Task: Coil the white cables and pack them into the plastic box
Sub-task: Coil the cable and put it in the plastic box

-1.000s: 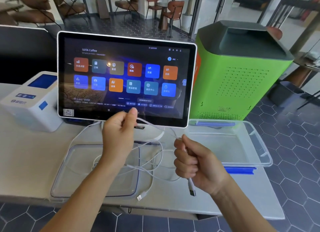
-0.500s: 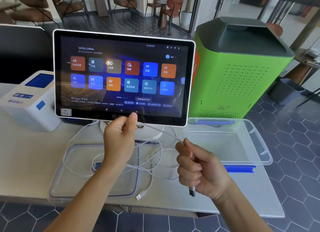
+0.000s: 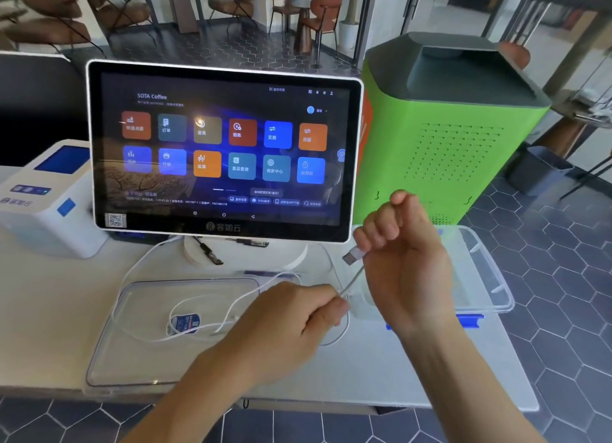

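A: Cable (image 3: 231,310) lies loose over the lid (image 3: 139,369) on our worktop (image 3: 49,310); our right hand (image 3: 404,263) grips its plug end, our left hand (image 3: 291,320) pinches it just below.

B: We're starting the coil, judging by that; next we loop slack, then the box (image 3: 490,277).

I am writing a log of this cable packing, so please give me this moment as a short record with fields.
left hand: pinches the white cable low, over the table
right hand: raised, holds the cable near its USB plug
loose cable: lies across the clear lid
plastic box: open, on the right, behind the right hand
touchscreen: upright, lit
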